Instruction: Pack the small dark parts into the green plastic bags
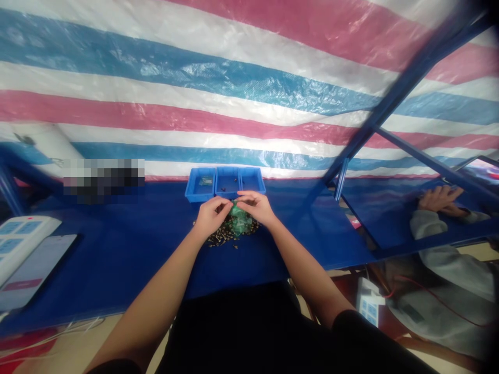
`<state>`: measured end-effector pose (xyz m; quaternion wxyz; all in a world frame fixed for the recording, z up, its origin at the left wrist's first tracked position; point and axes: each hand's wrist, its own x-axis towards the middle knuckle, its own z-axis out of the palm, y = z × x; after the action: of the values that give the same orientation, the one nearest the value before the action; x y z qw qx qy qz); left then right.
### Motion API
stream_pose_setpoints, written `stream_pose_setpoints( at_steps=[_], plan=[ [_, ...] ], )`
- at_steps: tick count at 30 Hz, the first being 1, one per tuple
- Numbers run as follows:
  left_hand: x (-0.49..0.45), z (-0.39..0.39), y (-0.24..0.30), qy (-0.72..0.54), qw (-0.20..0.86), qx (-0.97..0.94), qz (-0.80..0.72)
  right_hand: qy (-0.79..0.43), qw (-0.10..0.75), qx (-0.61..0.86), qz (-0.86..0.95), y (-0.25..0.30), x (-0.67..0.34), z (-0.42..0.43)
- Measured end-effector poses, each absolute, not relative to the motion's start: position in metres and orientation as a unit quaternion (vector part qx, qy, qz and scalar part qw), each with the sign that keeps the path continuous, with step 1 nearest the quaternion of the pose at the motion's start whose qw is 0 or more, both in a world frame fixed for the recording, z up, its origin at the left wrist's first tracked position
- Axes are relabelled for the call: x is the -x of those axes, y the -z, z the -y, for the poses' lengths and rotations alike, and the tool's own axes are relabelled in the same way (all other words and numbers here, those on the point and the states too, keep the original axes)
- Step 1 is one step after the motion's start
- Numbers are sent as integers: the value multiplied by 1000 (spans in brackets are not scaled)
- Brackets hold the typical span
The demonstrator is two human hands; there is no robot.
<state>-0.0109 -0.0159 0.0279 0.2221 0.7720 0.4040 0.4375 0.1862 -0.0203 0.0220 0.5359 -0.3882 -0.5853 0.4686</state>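
Note:
Between my hands is a small green-tinted clear plastic bag (pixel 240 221), its top edge pinched from both sides. My left hand (pixel 212 215) grips it with thumb and forefinger, and my right hand (pixel 257 206) does the same across from it. Under and around the bag lies a pile of small brass-coloured and dark screw-like pieces (pixel 220 237). Just beyond my hands stand joined blue plastic bins: the left bin (pixel 191 193) has a small green bag in it, the middle bin (pixel 227 173) a few tiny dark parts. My right fingers partly cover the right bin (pixel 257 179).
On the left of the blue table (pixel 136 249) lie a white power strip (pixel 35 228) and a phone (pixel 39 270). A blue metal frame (pixel 362 137) slants up at the right. Beyond it sits a person in a grey sleeve (pixel 429 226). Striped plastic sheeting (pixel 218 88) hangs behind.

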Motion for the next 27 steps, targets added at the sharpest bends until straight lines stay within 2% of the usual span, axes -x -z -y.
stream_pose_setpoints(
  at_steps=[5,15,27],
  plan=[
    [11,14,-29,-498,243,-693,-461,-477,548,425,540,-23,-184,19],
    [10,11,-24,-466,332,-680,-459,-469,589,465,466,-24,-185,16],
    [15,7,-24,-467,258,-719,-445,-444,558,473,517,-18,-187,15]
  ],
)
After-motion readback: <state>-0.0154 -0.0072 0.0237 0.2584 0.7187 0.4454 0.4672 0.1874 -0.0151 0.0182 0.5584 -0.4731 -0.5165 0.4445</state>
